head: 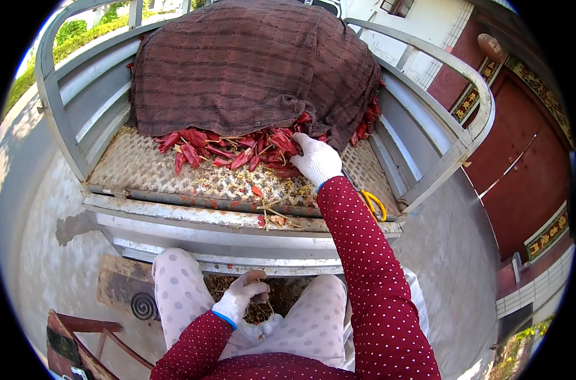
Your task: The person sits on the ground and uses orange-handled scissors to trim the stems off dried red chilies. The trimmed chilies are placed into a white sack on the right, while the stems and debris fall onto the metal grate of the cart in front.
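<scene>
My right hand (pixel 316 159), in a white knitted glove, reaches to the edge of a heap of dried red chili peppers (pixel 242 147). Its fingertips touch the chilies, but whether they grip one is hidden. A dark brown plaid cloth (pixel 240 71) covers most of the heap. Low between my knees is my gloved left hand (pixel 244 292), its fingers curled and soiled at the tips. A thin pale stem shows just below those fingers; I cannot tell if they hold it. Yellow-handled scissors (pixel 374 205) lie beside my right forearm.
The chilies rest on a metal truck bed (pixel 126 156) with railed sides (pixel 440 99). Seeds and broken stems (pixel 269 209) litter its rear edge. Plant scraps (pixel 259 313) lie below my left hand. A wooden board (pixel 126 280) and a reddish chair (pixel 74 342) are at lower left.
</scene>
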### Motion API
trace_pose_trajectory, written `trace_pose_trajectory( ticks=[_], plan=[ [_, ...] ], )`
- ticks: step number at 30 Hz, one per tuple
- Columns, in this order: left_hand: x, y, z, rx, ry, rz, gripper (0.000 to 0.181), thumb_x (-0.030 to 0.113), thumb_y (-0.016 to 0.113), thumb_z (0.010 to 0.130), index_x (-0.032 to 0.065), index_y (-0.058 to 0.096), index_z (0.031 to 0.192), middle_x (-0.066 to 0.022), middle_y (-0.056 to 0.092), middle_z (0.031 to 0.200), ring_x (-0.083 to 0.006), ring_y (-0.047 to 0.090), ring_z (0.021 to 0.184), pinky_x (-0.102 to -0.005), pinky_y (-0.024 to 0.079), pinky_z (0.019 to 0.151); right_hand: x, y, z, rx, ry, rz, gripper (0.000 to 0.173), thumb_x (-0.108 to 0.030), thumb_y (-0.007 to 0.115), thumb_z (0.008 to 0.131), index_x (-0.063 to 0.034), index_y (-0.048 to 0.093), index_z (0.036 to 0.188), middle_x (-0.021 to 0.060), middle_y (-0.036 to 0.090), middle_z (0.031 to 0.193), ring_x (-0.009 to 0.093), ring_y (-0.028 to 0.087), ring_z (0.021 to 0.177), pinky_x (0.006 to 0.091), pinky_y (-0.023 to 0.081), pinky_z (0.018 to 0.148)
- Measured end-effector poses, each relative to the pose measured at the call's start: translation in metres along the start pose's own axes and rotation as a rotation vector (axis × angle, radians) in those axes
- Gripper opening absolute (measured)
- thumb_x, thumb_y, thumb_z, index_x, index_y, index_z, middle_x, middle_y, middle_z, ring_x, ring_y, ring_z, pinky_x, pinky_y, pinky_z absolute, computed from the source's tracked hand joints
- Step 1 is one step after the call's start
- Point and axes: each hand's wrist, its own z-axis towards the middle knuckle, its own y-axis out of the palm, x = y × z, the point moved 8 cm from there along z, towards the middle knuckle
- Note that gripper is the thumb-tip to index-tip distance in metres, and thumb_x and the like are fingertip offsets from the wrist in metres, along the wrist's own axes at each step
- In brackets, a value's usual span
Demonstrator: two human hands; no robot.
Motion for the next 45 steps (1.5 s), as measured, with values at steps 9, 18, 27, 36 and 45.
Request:
trace_pose_trajectory(
  ticks=[9,18,27,36,45],
  plan=[
    [-0.016,0.004,0.008,-0.039,-0.061,-0.002,0.039,0.010,0.065,0.093,-0.0038,0.053,0.128,-0.0108,0.066,0.096,-0.0183,0.064,0.081,-0.0332,0.053,0.076,0.064,-0.012,-0.021,0.174,0.011,0.507,0.042,-0.022,0.068,0.086,-0.0080,0.068,0.126,0.0135,0.073,0.114,0.026,0.070,0.103,0.0351,0.052,0.089],
    [0.000,0.004,0.006,-0.134,0.068,-0.059,0.049,0.011,0.068,0.090,-0.0044,0.051,0.133,-0.0124,0.065,0.104,-0.0192,0.065,0.086,-0.0332,0.055,0.078,0.027,-0.044,-0.092,-0.299,0.189,1.304,0.034,-0.011,0.051,0.097,-0.0033,0.066,0.127,0.0029,0.062,0.069,0.004,0.043,0.046,0.0195,0.032,0.042],
    [0.033,0.038,-0.020,-0.305,0.381,-0.086,0.086,-0.012,0.070,0.081,0.0069,0.030,0.155,-0.0116,0.057,0.130,-0.0165,0.059,0.112,-0.0312,0.051,0.095,-0.037,0.040,-0.229,-1.147,0.142,0.912,0.037,-0.024,0.061,0.090,-0.0020,0.069,0.119,-0.0014,0.061,0.071,0.004,0.048,0.057,0.0202,0.034,0.048],
    [0.047,0.045,-0.039,-0.148,0.268,0.064,0.033,0.007,0.057,0.095,-0.0019,0.055,0.127,-0.0048,0.063,0.091,-0.0134,0.059,0.076,-0.0284,0.049,0.074,-0.038,0.045,-0.231,-0.648,0.314,1.266,0.037,-0.025,0.052,0.098,-0.0033,0.065,0.125,0.0015,0.062,0.075,0.006,0.046,0.054,0.0212,0.034,0.045],
    [0.022,0.042,-0.032,-0.184,-0.006,0.022,0.011,0.008,0.058,0.093,0.0001,0.059,0.101,-0.0022,0.057,0.072,-0.0115,0.050,0.060,-0.0277,0.041,0.058,-0.040,0.034,-0.241,-0.298,-0.234,0.782,0.044,-0.022,0.068,0.087,-0.0126,0.065,0.130,0.0107,0.069,0.100,0.025,0.067,0.089,0.0365,0.054,0.078]
  ],
)
